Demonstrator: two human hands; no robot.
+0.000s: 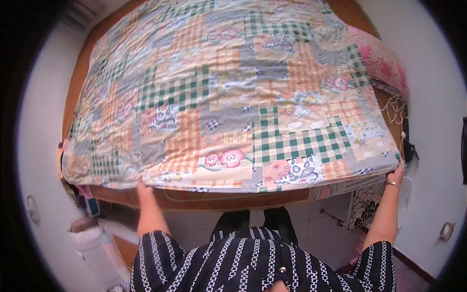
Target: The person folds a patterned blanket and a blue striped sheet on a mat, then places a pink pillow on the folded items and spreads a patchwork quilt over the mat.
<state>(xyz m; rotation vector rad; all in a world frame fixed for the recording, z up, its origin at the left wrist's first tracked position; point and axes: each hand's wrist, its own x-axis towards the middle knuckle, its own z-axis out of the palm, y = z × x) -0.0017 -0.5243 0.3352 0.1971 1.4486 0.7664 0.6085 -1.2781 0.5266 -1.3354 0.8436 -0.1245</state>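
Observation:
A patchwork bedsheet (219, 92) in green check, orange and grey squares with cartoon animals lies spread over a bed. My left hand (143, 187) grips its near hem left of centre, fingers tucked under the edge. My right hand (396, 174), a bangle on the wrist, holds the near right corner of the sheet. Both arms reach out from my black-and-white striped top (258, 265). The brown bed frame (214, 198) shows just under the hem.
A pink floral pillow (384, 61) lies at the bed's right edge by the white wall. A black-and-white patterned cloth (365, 204) hangs below the right corner. White wrapped objects (92, 243) stand on the floor at lower left. The floor is pale tile.

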